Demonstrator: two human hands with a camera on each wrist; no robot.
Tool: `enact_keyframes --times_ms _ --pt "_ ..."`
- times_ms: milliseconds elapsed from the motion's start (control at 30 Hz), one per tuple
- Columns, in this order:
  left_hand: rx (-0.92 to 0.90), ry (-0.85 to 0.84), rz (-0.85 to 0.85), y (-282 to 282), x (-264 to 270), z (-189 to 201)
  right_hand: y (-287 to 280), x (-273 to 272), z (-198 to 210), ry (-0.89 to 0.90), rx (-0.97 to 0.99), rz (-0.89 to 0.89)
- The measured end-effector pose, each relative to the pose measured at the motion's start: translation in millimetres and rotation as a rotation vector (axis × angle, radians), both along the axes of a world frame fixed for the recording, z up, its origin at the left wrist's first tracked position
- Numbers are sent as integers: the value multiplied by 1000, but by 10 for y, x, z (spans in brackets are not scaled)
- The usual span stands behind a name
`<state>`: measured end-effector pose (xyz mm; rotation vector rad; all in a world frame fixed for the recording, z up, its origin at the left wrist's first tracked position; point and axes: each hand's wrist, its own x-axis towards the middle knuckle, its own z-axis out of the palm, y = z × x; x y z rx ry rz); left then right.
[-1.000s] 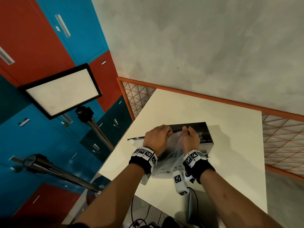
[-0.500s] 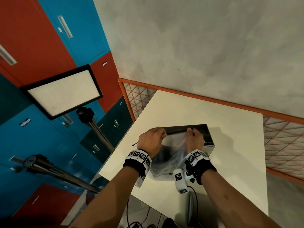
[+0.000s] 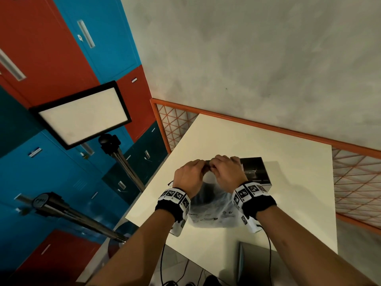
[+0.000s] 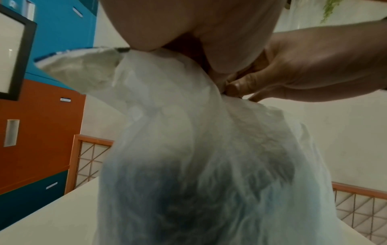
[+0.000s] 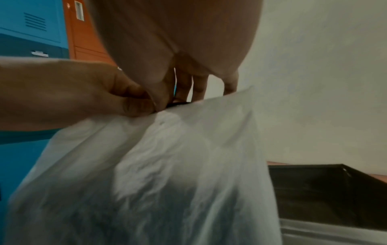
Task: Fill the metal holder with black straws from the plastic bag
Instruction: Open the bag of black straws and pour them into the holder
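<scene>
A clear plastic bag (image 3: 214, 207) stands on the white table (image 3: 288, 203), with a dark mass of black straws (image 4: 178, 190) showing through its lower part. My left hand (image 3: 191, 174) and my right hand (image 3: 224, 170) meet at the bag's top edge, and both pinch it close together. In the right wrist view the plastic bag (image 5: 167, 174) hangs from the pinched fingers (image 5: 159, 99). The open metal holder (image 3: 255, 172) lies just behind and to the right of the bag. Its dark inside (image 5: 324, 190) looks empty where it shows.
An orange lattice rail (image 3: 278, 129) runs along the table's far and right edges. A framed light panel on a tripod (image 3: 84, 116) stands left of the table, with coloured lockers (image 3: 51, 58) behind it. Cables (image 3: 268, 244) hang off the near edge.
Both hands have come together at the middle of the bag's top edge; they held it wide apart before. The bag now stands more bunched in front of the holder.
</scene>
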<state>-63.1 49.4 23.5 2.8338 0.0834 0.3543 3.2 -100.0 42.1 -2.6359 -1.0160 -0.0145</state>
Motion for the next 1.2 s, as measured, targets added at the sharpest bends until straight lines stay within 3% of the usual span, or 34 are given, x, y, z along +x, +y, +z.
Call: enact_keyframes --times_ms 700,1200 --pt "49 -26 50 210 -154 -94 -11 -58 18 156 100 -261" --pt "-34 -52 102 419 -300 -40 -20 48 7 183 31 -238"
